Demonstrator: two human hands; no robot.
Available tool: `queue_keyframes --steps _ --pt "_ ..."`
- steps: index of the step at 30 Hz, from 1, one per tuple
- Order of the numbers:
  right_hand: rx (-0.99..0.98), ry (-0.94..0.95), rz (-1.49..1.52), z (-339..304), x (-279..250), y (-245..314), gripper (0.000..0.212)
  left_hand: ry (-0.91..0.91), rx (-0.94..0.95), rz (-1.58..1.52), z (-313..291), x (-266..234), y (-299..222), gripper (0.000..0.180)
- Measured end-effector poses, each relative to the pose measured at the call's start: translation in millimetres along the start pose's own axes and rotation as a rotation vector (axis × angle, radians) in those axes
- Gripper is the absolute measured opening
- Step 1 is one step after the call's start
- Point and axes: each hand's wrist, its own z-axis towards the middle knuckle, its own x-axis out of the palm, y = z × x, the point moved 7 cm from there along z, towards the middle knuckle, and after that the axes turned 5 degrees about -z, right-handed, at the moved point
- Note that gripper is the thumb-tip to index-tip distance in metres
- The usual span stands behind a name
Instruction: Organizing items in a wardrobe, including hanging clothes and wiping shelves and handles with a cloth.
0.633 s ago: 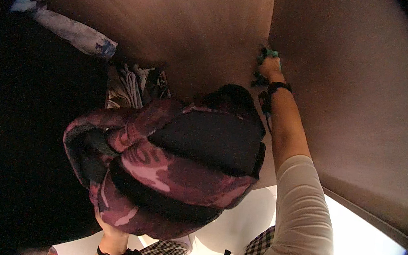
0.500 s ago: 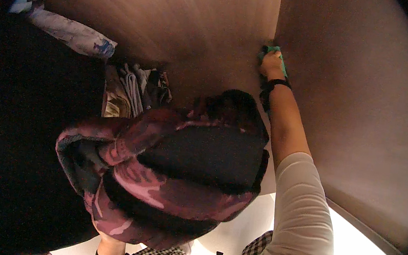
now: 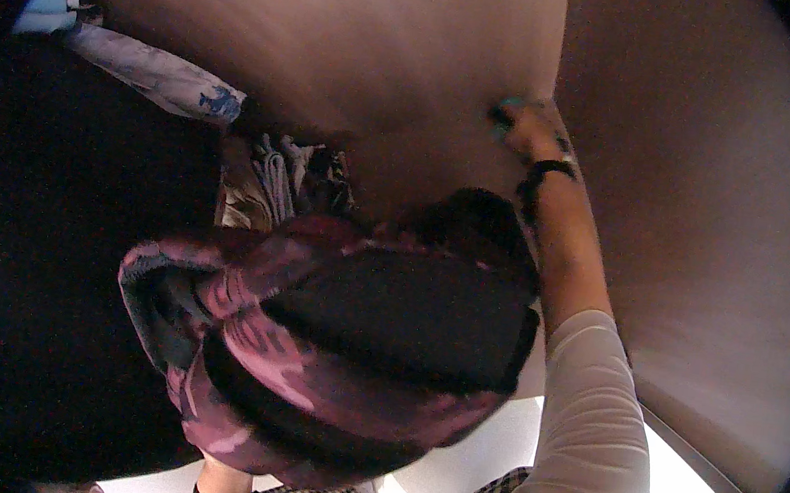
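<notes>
A thick folded bundle of pink-and-black camouflage-patterned fabric [image 3: 278,355] fills the middle of the view. My left hand [image 3: 228,468] supports it from below at its near edge; the fingers are hidden beneath the fabric. Stretched far ahead past the bundle's right side, my right hand [image 3: 529,131] is closed on a green cloth [image 3: 505,114]. It presses the cloth to the back panel [image 3: 416,47], just left of the corner. Motion blurs the cloth and fingers somewhat. A black band circles each wrist.
Folded clothes [image 3: 277,176] stand in a row at the back left, behind the bundle. Above them lies a rolled pale fabric [image 3: 158,72] with blue marks. A brown side panel [image 3: 707,212] bounds the right. A large dark area [image 3: 66,260] covers the left.
My right hand has moved the green cloth from the corner slightly left onto the back panel. The view has shifted a little; the bundle stays on my left hand.
</notes>
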Motion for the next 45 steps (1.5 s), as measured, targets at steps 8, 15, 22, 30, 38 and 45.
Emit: queue_keyframes --steps 8,15,22,30,38,45 --pt "-0.594 0.466 0.101 -82.8 89.0 95.6 0.051 0.18 -0.275 -0.937 -0.1 -1.3 75.0 0.045" --pt "-0.292 0.296 0.169 -126.0 41.5 35.0 0.048 0.237 -0.293 -1.162 38.8 47.1 45.3 0.039" --pt "-0.431 0.107 0.082 -201.4 73.9 21.9 0.049 0.04 -0.391 -1.204 105.6 57.4 30.5 0.04" --pt "-0.315 0.553 0.381 -294.6 126.1 25.5 0.05 0.012 -0.316 -1.322 191.0 93.4 -11.6 0.04" --pt "0.006 0.688 1.811 -321.8 55.2 27.2 0.049 0.023 -0.544 -1.582 152.4 173.4 -114.3 0.04" --pt "0.045 0.621 1.856 -333.9 53.5 36.7 0.051 0.781 -0.031 -1.298 152.0 231.1 -131.7 0.019"
